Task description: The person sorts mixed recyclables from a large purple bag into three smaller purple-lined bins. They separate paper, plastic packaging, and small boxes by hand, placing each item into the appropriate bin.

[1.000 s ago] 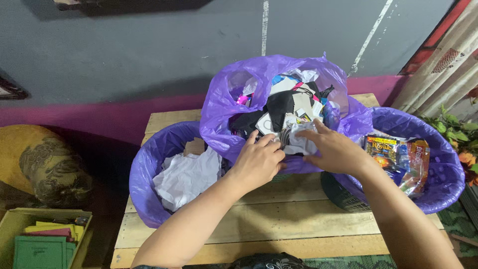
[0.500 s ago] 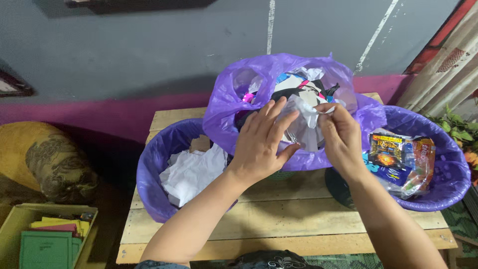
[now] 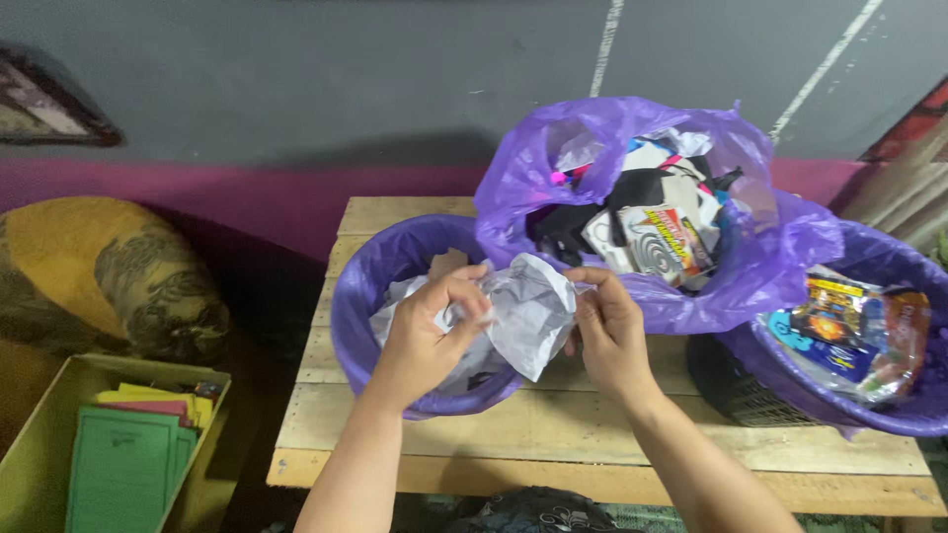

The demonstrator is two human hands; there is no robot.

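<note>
Both hands, left hand (image 3: 427, 331) and right hand (image 3: 607, 331), pinched a crumpled white paper sheet (image 3: 528, 311) above the left purple-lined basket (image 3: 360, 296), already holding paper, while the far purple plastic bag (image 3: 632, 197) remained mostly full.

Open air is left above the left lined basket (image 3: 357, 296), whose mouth is partly filled by white paper (image 3: 395, 301). The way behind is barred by the full purple bag (image 3: 513, 197), which stands against both baskets. The right lined basket (image 3: 889, 257) is crowded with wrappers (image 3: 849, 331). Bare planks of the bench (image 3: 553, 444) are left free along the near edge, in front of the baskets.
</note>
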